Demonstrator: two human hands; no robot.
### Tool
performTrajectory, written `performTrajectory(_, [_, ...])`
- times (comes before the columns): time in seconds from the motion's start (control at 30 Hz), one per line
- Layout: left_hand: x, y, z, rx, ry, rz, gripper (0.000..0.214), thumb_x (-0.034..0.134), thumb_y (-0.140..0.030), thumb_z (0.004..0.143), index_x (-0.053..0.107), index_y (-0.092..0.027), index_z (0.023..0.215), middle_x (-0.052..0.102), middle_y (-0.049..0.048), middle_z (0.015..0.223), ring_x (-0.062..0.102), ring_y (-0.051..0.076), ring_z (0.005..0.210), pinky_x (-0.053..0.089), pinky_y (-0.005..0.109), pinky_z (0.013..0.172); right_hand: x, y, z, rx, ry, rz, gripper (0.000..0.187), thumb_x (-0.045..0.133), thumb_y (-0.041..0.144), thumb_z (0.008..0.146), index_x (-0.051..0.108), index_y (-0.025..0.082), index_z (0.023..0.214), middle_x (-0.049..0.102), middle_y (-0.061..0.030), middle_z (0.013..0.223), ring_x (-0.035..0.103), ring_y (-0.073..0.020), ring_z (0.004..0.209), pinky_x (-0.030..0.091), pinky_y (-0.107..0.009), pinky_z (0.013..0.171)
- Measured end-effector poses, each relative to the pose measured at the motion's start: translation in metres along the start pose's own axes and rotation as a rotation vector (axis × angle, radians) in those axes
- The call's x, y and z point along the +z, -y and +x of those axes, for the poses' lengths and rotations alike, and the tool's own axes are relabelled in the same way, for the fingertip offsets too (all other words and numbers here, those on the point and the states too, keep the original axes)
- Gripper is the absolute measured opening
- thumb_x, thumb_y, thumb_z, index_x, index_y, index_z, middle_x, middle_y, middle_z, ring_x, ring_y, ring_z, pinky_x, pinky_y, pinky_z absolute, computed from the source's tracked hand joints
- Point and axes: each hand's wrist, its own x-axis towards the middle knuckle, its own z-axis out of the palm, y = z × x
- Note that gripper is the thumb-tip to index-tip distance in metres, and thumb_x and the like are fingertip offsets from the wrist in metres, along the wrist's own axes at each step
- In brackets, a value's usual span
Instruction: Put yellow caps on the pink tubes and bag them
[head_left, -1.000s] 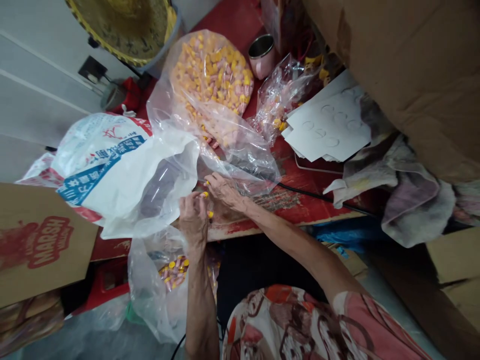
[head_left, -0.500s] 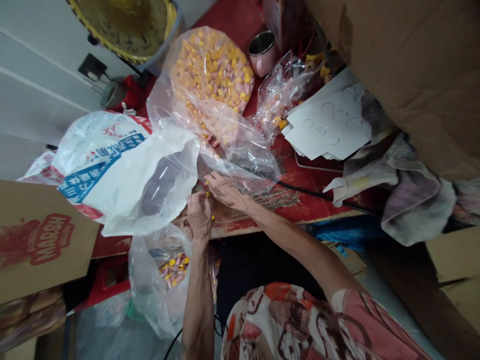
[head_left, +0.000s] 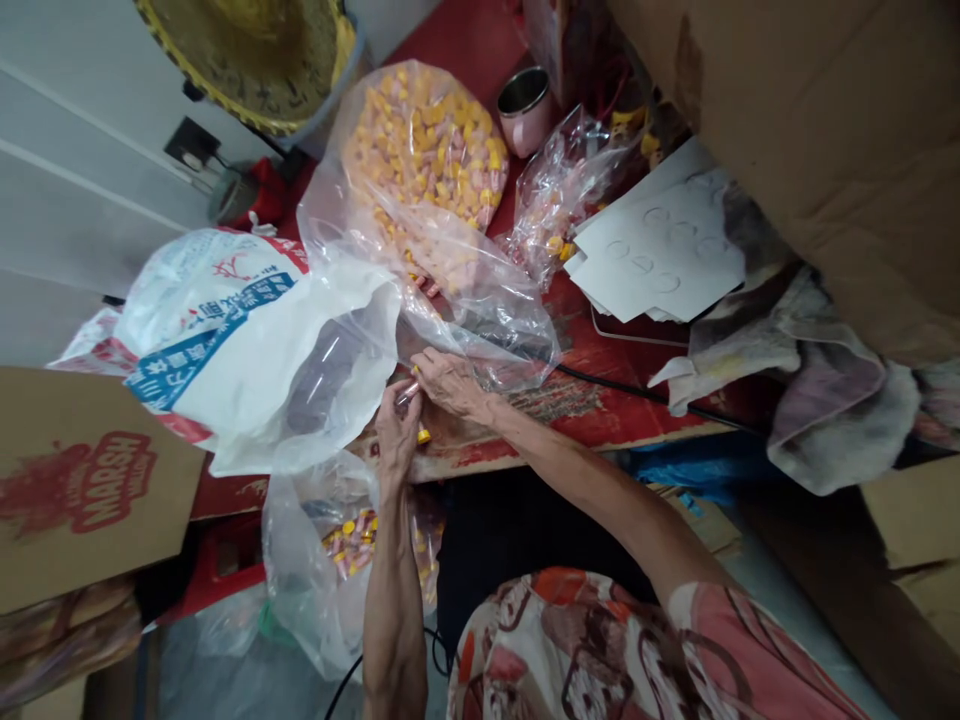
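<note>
The fingers of the left hand [head_left: 396,430] were clamped on a small tube [head_left: 409,394], held tilted just over the table. Those of the right hand [head_left: 448,383] were pinched together on what looked like a yellow cap [head_left: 415,370], right beside the tube's end; whether cap and tube touched could not be told. So this one piece seemed partway through its handling. Just beside the left hand, a yellow-ended piece [head_left: 424,436] lay by the edge of the table [head_left: 600,400]. Near the hands gaped a white sack [head_left: 247,400], its contents unclear. Below the table edge, a clear bag [head_left: 292,570] held many pink and yellow pieces. Farther back, a large plastic bag [head_left: 319,210] bulged with similar ones. Plenty lay in both, but which were finished and which were left, the view did not settle.
</note>
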Motion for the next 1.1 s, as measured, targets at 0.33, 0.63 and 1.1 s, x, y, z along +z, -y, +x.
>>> performTrajectory(0.33, [0.004,-0.020,0.002,0.170,-0.024,0.274,0.019,0.057,-0.028,0.098,0.068,-0.023,0.113,0.066,0.0063,0.105,0.066,0.020,0.097,0.053,0.035,0.094,0.001,-0.002,0.003,0.063,-0.032,0.009,0.017,0.049,0.021,0.111,0.062,0.014,0.120,0.066,-0.0091,0.116,0.066,-0.0206,0.097,0.046,-0.029,0.075])
performTrajectory(0.63, [0.002,-0.022,0.004,0.095,-0.178,0.137,0.021,0.062,-0.036,0.098,0.061,-0.023,0.114,0.065,0.0023,0.100,0.064,0.015,0.083,0.054,0.029,0.080,-0.001,-0.004,0.003,0.018,0.020,0.013,0.019,0.047,0.020,0.109,0.062,0.014,0.120,0.065,-0.0104,0.116,0.063,-0.0206,0.097,0.040,-0.028,0.071])
performTrajectory(1.1, [0.017,-0.026,-0.001,0.188,-0.155,0.192,0.017,0.051,-0.030,0.101,0.058,-0.023,0.116,0.066,0.0081,0.112,0.065,0.019,0.105,0.052,0.034,0.096,-0.002,-0.005,0.002,0.061,-0.042,0.092,0.020,0.048,0.020,0.110,0.061,0.012,0.123,0.065,-0.0111,0.123,0.067,-0.0204,0.099,0.047,-0.028,0.075])
